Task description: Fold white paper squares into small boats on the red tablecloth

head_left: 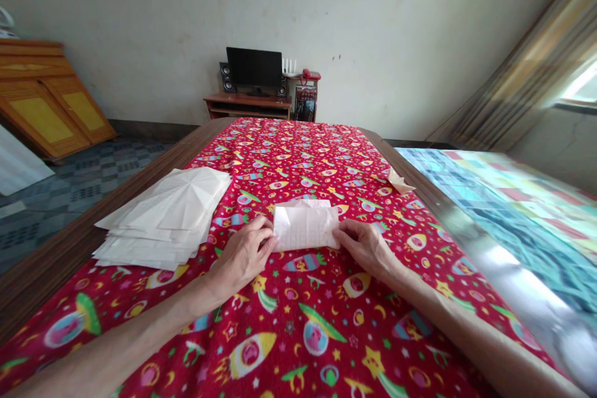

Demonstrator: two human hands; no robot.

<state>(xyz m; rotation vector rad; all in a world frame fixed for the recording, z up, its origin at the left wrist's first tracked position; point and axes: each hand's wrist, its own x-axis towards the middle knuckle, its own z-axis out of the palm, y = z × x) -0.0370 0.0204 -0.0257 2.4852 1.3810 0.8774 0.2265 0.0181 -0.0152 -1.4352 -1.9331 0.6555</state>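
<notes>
A folded sheet of lined paper [305,228] lies in front of me on the red patterned cloth, its back part showing a raised flap. My left hand [249,247] pinches its left edge between thumb and fingers. At the opposite edge, my right hand [366,247] grips the lower right corner with thumb and forefinger. To the left rests a stack of creased white paper sheets [168,214]. A small folded paper piece [400,182] sits near the cloth's right edge.
The red cloth [289,323] covers a long dark wooden table [153,196]. Beyond its far end stand a monitor [254,67] and speakers on a desk. A bed [504,211] is on the right, a wooden cabinet [51,99] on the left.
</notes>
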